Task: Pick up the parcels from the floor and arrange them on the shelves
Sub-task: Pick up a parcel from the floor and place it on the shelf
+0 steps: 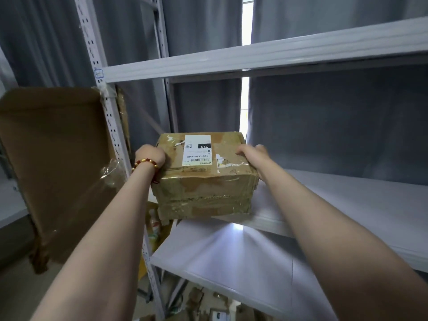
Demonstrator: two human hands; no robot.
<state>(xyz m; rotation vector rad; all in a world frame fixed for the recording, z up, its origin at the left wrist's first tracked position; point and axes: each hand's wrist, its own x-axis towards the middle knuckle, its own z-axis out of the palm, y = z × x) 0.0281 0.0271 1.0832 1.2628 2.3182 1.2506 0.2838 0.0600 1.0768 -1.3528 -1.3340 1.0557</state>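
1. Position: the parcel (203,174) is a taped brown cardboard box, held at the left front corner of a white shelf (347,205). Its right part sits over the shelf board; whether the base rests there or hangs just above it cannot be determined.
2. Hands: the left hand (151,156) presses the box's left side, and the right hand (253,156) presses its right side. Both are clamped on the parcel from opposite sides.
3. Handling: the box appears stiff and moderately light, judging by the relaxed two-sided hold. The glossy tape wrap may be slippery; grip the side faces near the top edges.
4. Label: a white shipping label (196,149) faces upward, reading upside down to the wearer.
5. Obscured: most fingers are hidden behind the box. Items below the shelf (203,304) are blurred; whether they are parcels is unclear. A large carton (58,163) at left is partly cut off.
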